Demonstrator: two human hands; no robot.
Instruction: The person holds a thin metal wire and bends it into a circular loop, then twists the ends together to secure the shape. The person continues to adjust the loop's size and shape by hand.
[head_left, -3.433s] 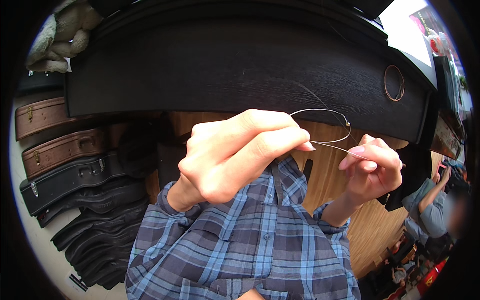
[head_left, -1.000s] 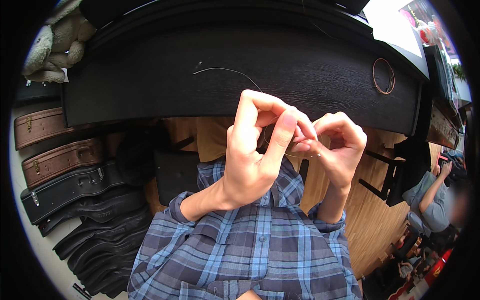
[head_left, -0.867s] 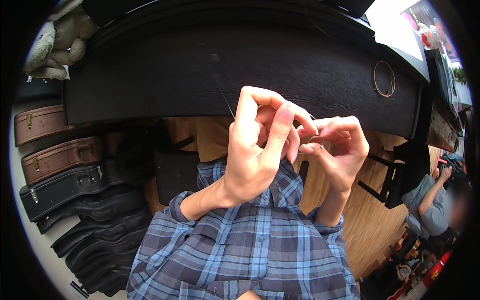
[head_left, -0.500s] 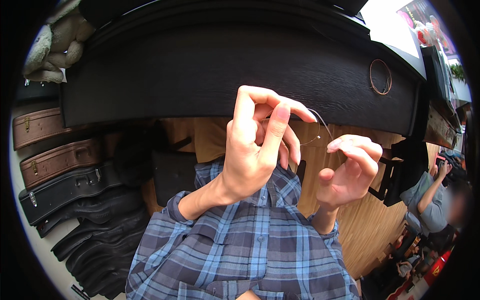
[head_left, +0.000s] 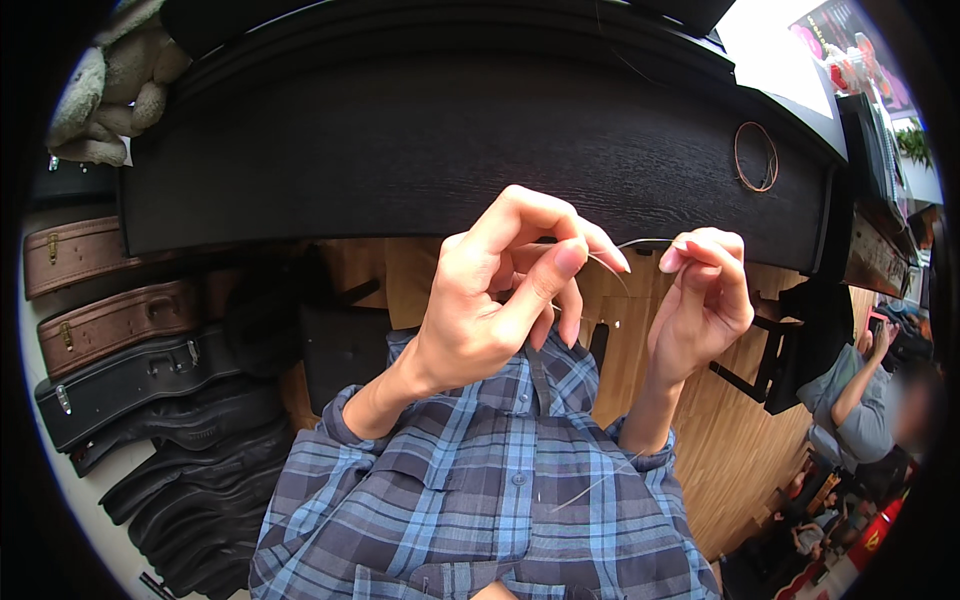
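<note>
A thin, springy metal string (head_left: 650,240), looking like a guitar string, curves between my hands above the near edge of a black wooden top (head_left: 400,150). My left hand (head_left: 480,310) is closed, thumb and bent fingers pinching the string, part of which loops below the fingertips. My right hand (head_left: 708,295) pinches the string between thumb and fingers, a short way to the right. A small pale bead-like end (head_left: 617,323) shows below the gap between the hands. A fine strand also crosses in front of my plaid shirt. Within the fingers, the string is hidden.
A coiled copper-coloured string (head_left: 776,165) lies on the black top at right. Brown instrument cases (head_left: 120,325) and black cases (head_left: 130,385) line the left side. A plush toy (head_left: 125,85) sits at far left. Another person (head_left: 850,400) is at right, over the wooden floor.
My right hand has risen and turned, its fingers now drawn together on the string. My left hand has shifted slightly left. The string between them has become a shallow arch.
</note>
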